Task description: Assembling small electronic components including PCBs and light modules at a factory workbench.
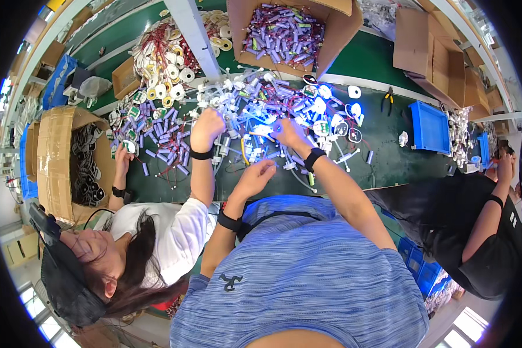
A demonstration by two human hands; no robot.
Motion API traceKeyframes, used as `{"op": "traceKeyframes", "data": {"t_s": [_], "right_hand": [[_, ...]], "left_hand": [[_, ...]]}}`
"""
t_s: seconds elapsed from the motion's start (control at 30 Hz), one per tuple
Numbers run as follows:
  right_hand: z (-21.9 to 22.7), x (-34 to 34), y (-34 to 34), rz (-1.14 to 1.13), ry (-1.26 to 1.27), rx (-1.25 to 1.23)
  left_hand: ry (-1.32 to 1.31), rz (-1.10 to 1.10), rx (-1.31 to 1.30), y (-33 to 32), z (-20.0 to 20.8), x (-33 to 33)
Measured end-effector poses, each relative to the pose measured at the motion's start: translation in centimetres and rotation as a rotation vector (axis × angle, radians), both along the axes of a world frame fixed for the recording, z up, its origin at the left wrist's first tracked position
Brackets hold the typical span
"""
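While my right hand (pixel 292 136) lies at the blue-lit pile of wired parts (pixel 252 110), upper centre of the frame, my left hand (pixel 253 180) hangs just below, near the green surface's (pixel 391 159) lower edge; whether either hand's bent fingers hold anything, I cannot tell.

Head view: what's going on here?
The wearer's right hand is at blue-lit parts in a pile of white fittings and purple cylinders; the left hand is near the front of the bench. Whether either grips anything is unclear. At left, a co-worker in white has one hand over the white fittings and the other at a round white piece.
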State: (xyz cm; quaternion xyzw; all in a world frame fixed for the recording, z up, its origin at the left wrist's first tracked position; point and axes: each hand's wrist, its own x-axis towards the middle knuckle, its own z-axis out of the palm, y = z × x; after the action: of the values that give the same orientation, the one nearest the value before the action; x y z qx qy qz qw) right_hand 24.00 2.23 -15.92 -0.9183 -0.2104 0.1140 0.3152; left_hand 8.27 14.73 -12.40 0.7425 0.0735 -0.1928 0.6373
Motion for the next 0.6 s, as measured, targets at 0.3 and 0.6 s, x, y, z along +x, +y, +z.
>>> {"op": "traceKeyframes", "data": {"t_s": [0.3, 0.6], "right_hand": [[3.1, -2.7, -4.0, 0.145, 0.133, 0.37], [5.1, -8.7, -9.8, -0.274, 0.105, 0.661]], "left_hand": [[0.379, 0.587, -0.576, -1.2, -0.4, 6.4], [0.178, 0.447, -0.722, -2.9, 1.8, 5.5]]}}
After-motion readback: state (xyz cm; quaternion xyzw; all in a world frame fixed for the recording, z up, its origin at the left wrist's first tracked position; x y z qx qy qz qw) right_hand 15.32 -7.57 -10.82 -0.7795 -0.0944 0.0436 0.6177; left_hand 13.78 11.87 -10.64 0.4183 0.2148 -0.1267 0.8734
